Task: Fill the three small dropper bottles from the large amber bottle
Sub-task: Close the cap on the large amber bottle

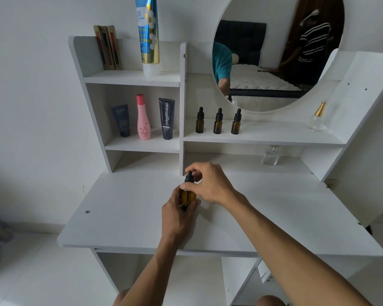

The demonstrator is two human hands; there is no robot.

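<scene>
A: Where is the large amber glass bottle with the black dropper cap [188, 194]?

B: On the white dressing table's top [124, 217], just in front of its shelf divider. The left hand [179, 212] is wrapped round its body; the right hand [210, 184] pinches the cap.

A: How will it handle?

B: Rigid, smooth glass, probably slippery and breakable. Hold the body firmly and twist only the ribbed collar.

A: And the three small amber dropper bottles [218, 123]?

B: On the shelf behind, to the right, capped.

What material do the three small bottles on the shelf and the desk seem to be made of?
Three small dropper bottles: probably amber glass, glossy and see-through brown; their droppers look like matte black rubber or plastic. Desk: likely laminated board, matte white, with visible screw heads.
</scene>
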